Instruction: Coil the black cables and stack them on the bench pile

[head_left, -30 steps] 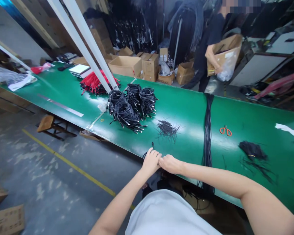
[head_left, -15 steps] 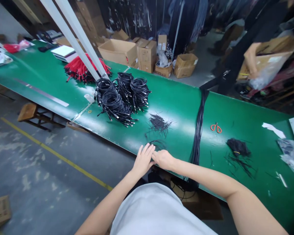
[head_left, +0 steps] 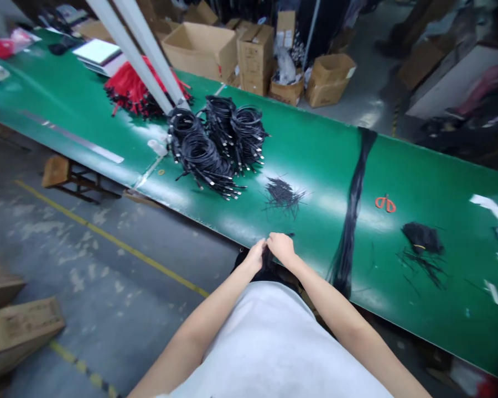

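My left hand [head_left: 256,256] and my right hand [head_left: 281,246] meet at the near edge of the long green table [head_left: 315,160]. Both have their fingers closed around a small coil of black cable [head_left: 268,258] held between them. Just beyond my hands lies a loose pile of short black ties [head_left: 283,194]. A heap of coiled black cables [head_left: 216,146] sits further back to the left.
A long bundle of straight black cables [head_left: 352,210] crosses the table on the right, with orange scissors [head_left: 384,203] and a black clump [head_left: 421,237] beyond it. Red cables [head_left: 128,91], white slanted poles [head_left: 145,55] and cardboard boxes [head_left: 228,47] stand behind.
My hands drew back toward the table's near edge and closed together on the black coil. The person carrying a box at the back right has gone from view.
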The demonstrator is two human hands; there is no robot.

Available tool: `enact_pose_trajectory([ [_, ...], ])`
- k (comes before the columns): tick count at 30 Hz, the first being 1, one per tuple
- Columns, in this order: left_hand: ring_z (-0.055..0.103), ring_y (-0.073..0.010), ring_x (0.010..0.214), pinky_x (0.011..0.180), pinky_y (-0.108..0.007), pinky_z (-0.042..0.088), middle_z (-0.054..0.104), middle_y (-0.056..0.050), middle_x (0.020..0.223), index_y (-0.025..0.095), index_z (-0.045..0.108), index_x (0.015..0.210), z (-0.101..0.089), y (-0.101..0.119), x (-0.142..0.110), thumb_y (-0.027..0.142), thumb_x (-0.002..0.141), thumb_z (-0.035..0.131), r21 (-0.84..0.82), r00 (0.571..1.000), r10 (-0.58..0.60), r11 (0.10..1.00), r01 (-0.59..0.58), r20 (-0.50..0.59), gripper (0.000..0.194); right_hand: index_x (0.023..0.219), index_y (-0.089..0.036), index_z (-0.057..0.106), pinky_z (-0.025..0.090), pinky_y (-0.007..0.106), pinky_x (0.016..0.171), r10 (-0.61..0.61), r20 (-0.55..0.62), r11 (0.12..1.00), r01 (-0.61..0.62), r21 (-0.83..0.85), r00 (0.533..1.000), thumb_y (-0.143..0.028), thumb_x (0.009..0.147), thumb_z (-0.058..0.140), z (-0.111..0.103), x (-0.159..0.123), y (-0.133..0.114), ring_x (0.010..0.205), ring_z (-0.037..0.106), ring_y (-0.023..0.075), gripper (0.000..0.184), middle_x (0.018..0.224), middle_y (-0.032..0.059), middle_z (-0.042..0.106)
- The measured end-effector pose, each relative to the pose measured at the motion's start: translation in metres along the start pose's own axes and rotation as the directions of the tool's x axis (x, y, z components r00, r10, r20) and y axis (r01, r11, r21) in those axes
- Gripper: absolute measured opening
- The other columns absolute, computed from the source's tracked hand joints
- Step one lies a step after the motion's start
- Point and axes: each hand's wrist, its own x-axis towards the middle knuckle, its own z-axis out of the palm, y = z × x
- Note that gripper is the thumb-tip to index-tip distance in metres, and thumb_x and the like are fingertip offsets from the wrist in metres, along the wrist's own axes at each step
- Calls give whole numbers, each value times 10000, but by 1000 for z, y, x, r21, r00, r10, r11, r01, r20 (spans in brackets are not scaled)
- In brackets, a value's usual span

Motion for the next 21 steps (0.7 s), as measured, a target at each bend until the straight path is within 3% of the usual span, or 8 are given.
enact_pose_trajectory([
  [4, 642, -203, 772, 821, -349, 508, 657, -75, 698, 140, 629, 744, -12, 15, 6, 522, 845, 643, -163, 999, -9, 986, 17, 49, 395, 754, -155, 657, 411, 228, 681, 27, -9, 966, -24, 256, 1000, -301, 907, 383, -8, -1, -2, 825, 628, 175, 346, 855, 97, 695],
  [8, 578, -146, 732, 826, -302, 467, 610, -5, 677, 142, 622, 729, -29, 34, 6, 409, 819, 713, -195, 990, 75, 980, -51, 119, 296, 725, -163, 601, 352, 225, 525, 40, 20, 868, -45, 494, 999, -424, 871, 356, -13, -3, -6, 550, 471, 128, 386, 593, 16, 508],
  [10, 563, -134, 778, 861, -284, 440, 615, 4, 717, 145, 638, 759, -41, 53, 9, 322, 852, 684, -164, 980, 163, 976, -143, 117, 205, 749, -166, 588, 290, 227, 449, 37, 61, 782, -67, 619, 997, -526, 851, 360, -16, -1, -9, 444, 318, 104, 438, 512, -48, 336],
  [12, 559, -128, 806, 880, -281, 428, 621, -3, 760, 147, 633, 779, -54, 81, 14, 275, 898, 624, -152, 962, 240, 964, -220, 132, 175, 787, -170, 587, 272, 219, 426, 75, 31, 608, -71, 791, 997, -614, 797, 463, -20, 7, -11, 433, 272, 88, 461, 526, -77, 279],
  [15, 516, -101, 666, 819, -298, 459, 538, 21, 693, 160, 532, 735, -75, 138, 21, 293, 944, 573, -316, 924, 295, 925, -212, 245, 251, 915, -184, 591, 436, 229, 514, 208, -73, 362, -7, 932, 975, -687, 779, 533, -36, 30, -15, 558, 505, 121, 524, 656, -13, 490],
  [18, 381, -55, 524, 692, -264, 459, 400, 64, 640, 170, 465, 725, -94, 195, 23, 299, 969, 554, -503, 868, 382, 844, -187, 318, 290, 1054, -192, 560, 563, 348, 746, 19, 16, 291, -21, 957, 1000, -725, 922, 214, -67, 65, -38, 903, 676, 198, 649, 979, 119, 662],
  [20, 338, -44, 497, 631, -226, 432, 355, 71, 630, 157, 513, 767, -107, 226, 27, 279, 1001, 494, -552, 861, 434, 800, -235, 264, 264, 1117, -178, 529, 562, 379, 810, -112, 36, 211, -11, 977, 993, -652, 976, 98, -95, 92, -67, 984, 682, 203, 656, 1073, 155, 671],
  [21, 337, -42, 493, 621, -212, 426, 348, 71, 628, 153, 544, 802, -115, 239, 31, 275, 1014, 466, -565, 868, 456, 777, -278, 199, 257, 1146, -163, 509, 558, 368, 812, -115, 0, 184, 22, 983, 993, -604, 1001, 102, -110, 107, -84, 971, 683, 195, 617, 1076, 165, 670],
])
